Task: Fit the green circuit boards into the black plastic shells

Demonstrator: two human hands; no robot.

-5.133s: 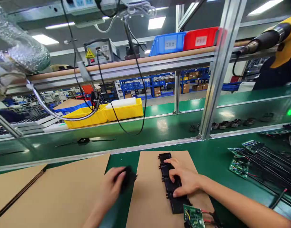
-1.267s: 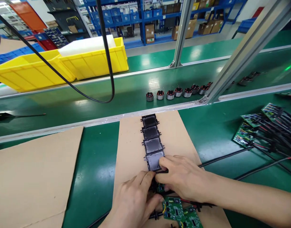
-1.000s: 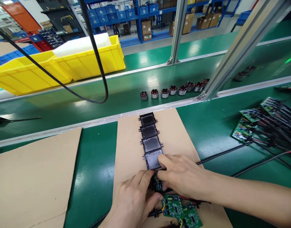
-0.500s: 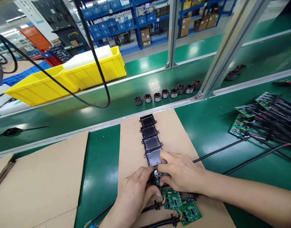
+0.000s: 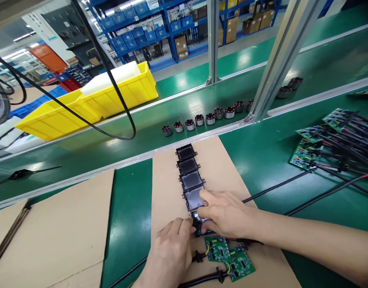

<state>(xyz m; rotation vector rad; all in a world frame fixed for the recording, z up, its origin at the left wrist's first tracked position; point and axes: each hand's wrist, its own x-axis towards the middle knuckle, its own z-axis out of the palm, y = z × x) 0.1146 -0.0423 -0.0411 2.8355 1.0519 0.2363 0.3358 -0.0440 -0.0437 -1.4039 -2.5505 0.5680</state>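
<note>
A row of several black plastic housings [image 5: 189, 176] lies on a cardboard sheet [image 5: 166, 192]. At the near end of the row my left hand [image 5: 172, 252] and my right hand [image 5: 226, 214] meet over one more black housing [image 5: 199, 224], fingers pinched on it; most of it is hidden under them. My right forefinger rests on the neighbouring housing. Two green circuit boards [image 5: 229, 256] with black cables lie just in front of my hands.
A second cardboard sheet [image 5: 52, 236] lies to the left. A pile of green boards with black wires [image 5: 337, 140] sits at the right. Small round motors [image 5: 202, 119] line the conveyor belt beyond. Yellow bins [image 5: 91, 100] stand behind, and a slanted aluminium post [image 5: 277, 60] rises at the right.
Five seconds ago my left hand held a black part apart from the row; now both hands are joined at the row's near end. Over the last second they barely shifted; the camera tilted slightly.
</note>
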